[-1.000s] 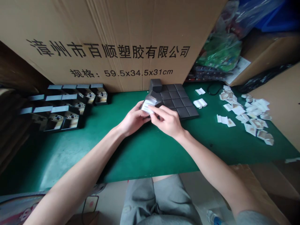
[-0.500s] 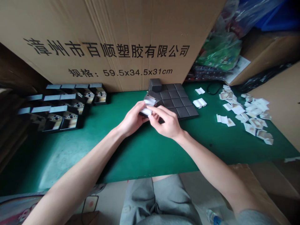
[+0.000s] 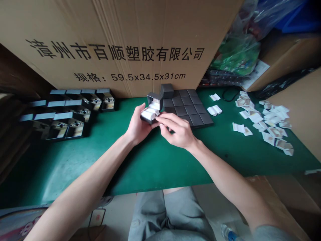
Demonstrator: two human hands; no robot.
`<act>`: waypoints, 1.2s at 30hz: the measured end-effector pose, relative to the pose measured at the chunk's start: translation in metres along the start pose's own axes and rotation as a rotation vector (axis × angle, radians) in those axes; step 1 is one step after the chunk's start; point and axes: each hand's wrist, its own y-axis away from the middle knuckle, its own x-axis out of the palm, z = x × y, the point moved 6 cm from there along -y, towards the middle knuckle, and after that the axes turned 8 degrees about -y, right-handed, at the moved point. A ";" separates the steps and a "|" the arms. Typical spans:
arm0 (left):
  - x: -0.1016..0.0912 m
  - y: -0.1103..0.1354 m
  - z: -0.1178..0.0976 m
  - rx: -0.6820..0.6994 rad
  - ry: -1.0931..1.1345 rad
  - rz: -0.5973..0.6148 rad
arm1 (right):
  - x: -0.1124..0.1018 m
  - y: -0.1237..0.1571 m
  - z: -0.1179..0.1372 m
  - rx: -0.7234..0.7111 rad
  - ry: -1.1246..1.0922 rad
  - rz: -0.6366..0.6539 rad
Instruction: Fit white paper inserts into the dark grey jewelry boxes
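Note:
My left hand (image 3: 137, 126) grips a small dark ring box (image 3: 152, 107) that stands open, lid up, with a white cushion inside. My right hand (image 3: 177, 131) rests against the box's right side, fingers curled and touching its lower edge. Both hands hover over the green table (image 3: 155, 160), just left of a block of closed dark boxes (image 3: 188, 107) laid in rows, with one more closed box (image 3: 167, 90) stacked on its back left corner.
Several open dark boxes (image 3: 67, 112) stand in rows at the left. White cushion inserts (image 3: 214, 110) and a scatter of paper pieces (image 3: 269, 125) lie at the right. A big cardboard carton (image 3: 120, 43) walls the back; more cartons and plastic bags (image 3: 237, 55) crowd the right.
The white cushion went from my fingers into the box. The box now sits open in my left hand, shifted slightly left and away from the block of closed boxes.

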 end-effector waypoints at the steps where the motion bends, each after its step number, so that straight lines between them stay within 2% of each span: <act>1: 0.000 0.000 0.000 -0.002 0.002 -0.004 | 0.001 0.000 0.001 -0.011 0.003 0.007; 5: 0.000 0.001 -0.001 -0.004 0.031 -0.021 | -0.004 -0.001 0.006 -0.055 -0.002 -0.051; 9: 0.000 -0.001 -0.001 -0.009 0.047 -0.009 | -0.008 -0.002 0.006 -0.034 -0.004 -0.089; 22: -0.001 -0.001 0.002 0.026 -0.048 0.012 | 0.006 0.001 0.001 0.056 -0.024 0.118; 30: 0.000 0.001 -0.004 0.087 -0.032 -0.001 | 0.004 0.001 0.007 -0.054 0.064 0.087; 36: 0.002 0.004 -0.004 0.132 -0.137 0.078 | 0.003 0.000 0.006 -0.030 0.083 0.088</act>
